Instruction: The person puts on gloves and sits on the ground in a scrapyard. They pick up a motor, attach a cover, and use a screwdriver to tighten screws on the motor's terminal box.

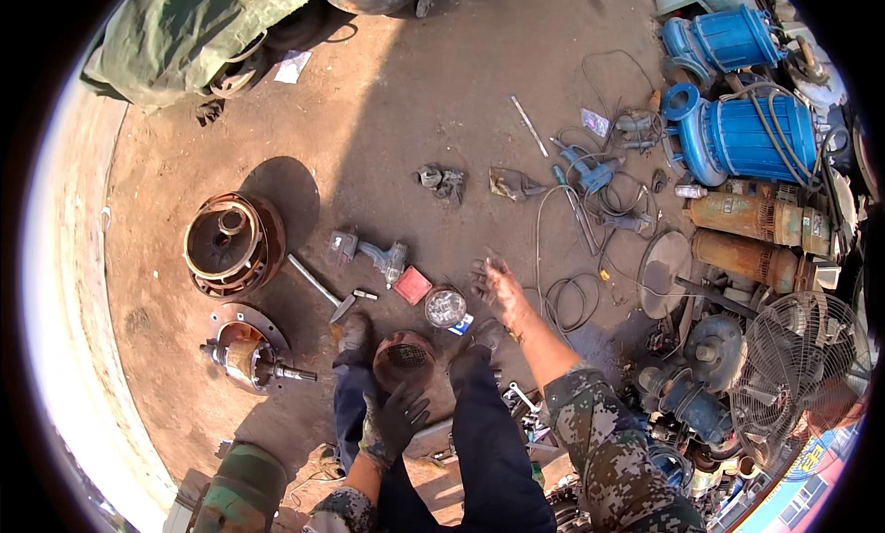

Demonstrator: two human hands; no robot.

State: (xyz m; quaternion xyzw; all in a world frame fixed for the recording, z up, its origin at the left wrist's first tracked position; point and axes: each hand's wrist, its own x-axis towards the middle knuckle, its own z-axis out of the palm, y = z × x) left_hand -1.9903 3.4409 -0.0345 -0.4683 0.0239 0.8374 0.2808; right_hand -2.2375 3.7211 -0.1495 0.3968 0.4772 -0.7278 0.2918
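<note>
My left hand (398, 422), in a dark glove, is held over my leg with its fingers spread and nothing in them. Just beyond its fingertips is a round rusty-red part (404, 361) with a dark mesh-like middle. My right hand (501, 287), bare and dirty, reaches forward with fingers apart, holding nothing I can see. Close to its left stands a round container of shiny small pieces (445, 306), too small to name. Next to that lie a flat red square box (412, 285) and a cordless power tool (373, 256). A hammer (323, 291) rests left of these.
Rusty round housing (232, 242) and a motor rotor in a flanged casing (247, 356) sit at left. Blue pumps (751, 132), a fan (802, 376) and machine parts crowd the right. Cables (576, 302) and an angle grinder (590, 171) lie right of centre. Wrenches (524, 399) lie beside my foot.
</note>
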